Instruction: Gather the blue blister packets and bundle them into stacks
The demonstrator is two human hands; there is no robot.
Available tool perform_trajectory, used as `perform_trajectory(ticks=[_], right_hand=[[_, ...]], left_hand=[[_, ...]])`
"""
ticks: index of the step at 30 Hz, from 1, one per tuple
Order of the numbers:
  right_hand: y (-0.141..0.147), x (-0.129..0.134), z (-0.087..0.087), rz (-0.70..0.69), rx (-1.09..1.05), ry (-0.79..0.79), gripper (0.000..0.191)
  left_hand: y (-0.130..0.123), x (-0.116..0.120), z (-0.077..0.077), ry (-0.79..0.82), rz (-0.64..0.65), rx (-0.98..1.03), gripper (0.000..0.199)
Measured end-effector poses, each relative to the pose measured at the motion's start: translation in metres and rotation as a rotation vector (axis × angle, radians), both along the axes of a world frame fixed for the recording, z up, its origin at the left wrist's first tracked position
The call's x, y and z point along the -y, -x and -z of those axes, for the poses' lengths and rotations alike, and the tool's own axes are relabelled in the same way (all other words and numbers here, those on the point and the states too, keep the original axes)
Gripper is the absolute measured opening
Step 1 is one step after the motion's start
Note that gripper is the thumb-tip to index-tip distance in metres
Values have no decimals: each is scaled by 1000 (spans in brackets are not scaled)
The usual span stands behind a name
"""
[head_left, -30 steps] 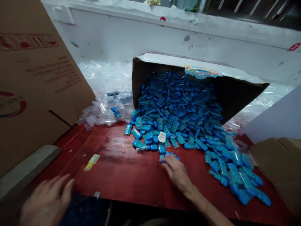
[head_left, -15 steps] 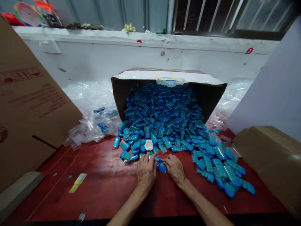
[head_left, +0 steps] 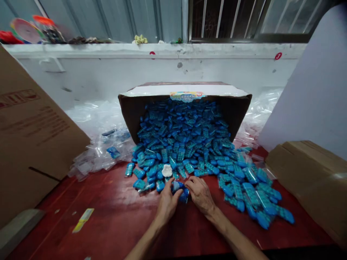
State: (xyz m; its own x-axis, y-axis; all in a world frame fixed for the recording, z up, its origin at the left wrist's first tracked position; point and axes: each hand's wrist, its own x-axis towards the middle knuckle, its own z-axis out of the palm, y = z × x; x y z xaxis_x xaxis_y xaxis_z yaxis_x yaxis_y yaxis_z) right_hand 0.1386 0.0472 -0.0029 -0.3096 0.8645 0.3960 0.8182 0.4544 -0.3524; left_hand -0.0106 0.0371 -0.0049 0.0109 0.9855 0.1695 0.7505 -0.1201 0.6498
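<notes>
Over the red table my left hand (head_left: 167, 200) curls its thumb and fingers around a small blue packet (head_left: 184, 195) with a clear plastic wrapper. My right hand (head_left: 200, 193) pinches the right side of the same packet, its fingertips partly hiding it. Just beyond, a large heap of small blue pieces with teal dotted faces (head_left: 187, 144) spills from a carton (head_left: 244, 115) lying on its side. A white piece with a wavy edge (head_left: 167, 170) rests on the front of the heap, close to my left fingertips.
Clear plastic bags (head_left: 94, 144) pile up left of the carton, more at its right. A tall cardboard box (head_left: 35, 119) borders the left side, a brown box (head_left: 306, 173) the right. A yellow-and-white label (head_left: 83, 220) lies on the red table (head_left: 116, 216).
The whole view has shifted a little. My left thumb and fingers have spread wider around the blue packet, and it is turned differently between my hands. My right hand stays at its side.
</notes>
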Motion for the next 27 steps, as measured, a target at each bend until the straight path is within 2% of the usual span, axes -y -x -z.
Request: perform_trajectory(ticks=[3, 7, 9, 11, 13, 15, 17, 20, 23, 27], right_hand=[[3, -3, 2, 26, 98, 73, 17], [23, -23, -6, 38, 164, 130, 20], [42, -40, -14, 11, 177, 187, 31], [63, -59, -21, -4, 195, 294, 39], [79, -74, -24, 5, 190, 323, 37], [85, -80, -22, 4, 175, 334, 35], [79, -77, -18, -15, 164, 338, 36], [55, -61, -10, -26, 108, 319, 47], [34, -48, -4, 8, -22, 302, 30], [41, -43, 2, -51, 67, 259, 23]], left_hand=[[7, -2, -8, 14, -62, -234, 36], [24, -27, -13, -138, -129, -495, 36], [33, -50, -12, -182, -138, -558, 41], [41, -71, -8, -129, -109, -574, 39], [46, -85, -4, -104, -96, -562, 31], [50, -89, -2, -107, -105, -534, 27], [52, -85, -1, -121, -124, -491, 26], [56, -79, -1, -154, -152, -443, 27], [60, -83, 1, -171, -132, -477, 29], [66, -91, 4, -166, -138, -502, 29]])
